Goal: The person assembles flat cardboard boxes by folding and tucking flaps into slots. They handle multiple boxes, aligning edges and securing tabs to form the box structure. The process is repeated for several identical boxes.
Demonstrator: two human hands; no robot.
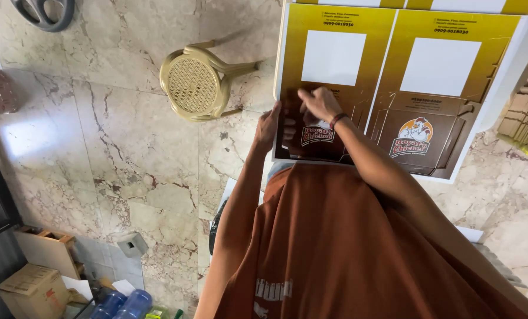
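Both hands' fingers grasp flat yellow-brown carton (334, 77): left hand (268, 127) edge; right hand (318, 104) face.

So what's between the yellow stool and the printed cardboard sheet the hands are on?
Only bare marble floor between stool and cardboard sheet, seen in the head view.

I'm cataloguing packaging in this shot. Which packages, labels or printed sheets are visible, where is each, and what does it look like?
Left carton blank: flat on the white table, yellow and brown, white square panel, under both hands, left hand, right hand.
Right carton blank: beside it, same colours, rooster emblem.
Cardboard box: bottom left on the floor, plain brown.
Blue bottles: bottom edge, labels unreadable.
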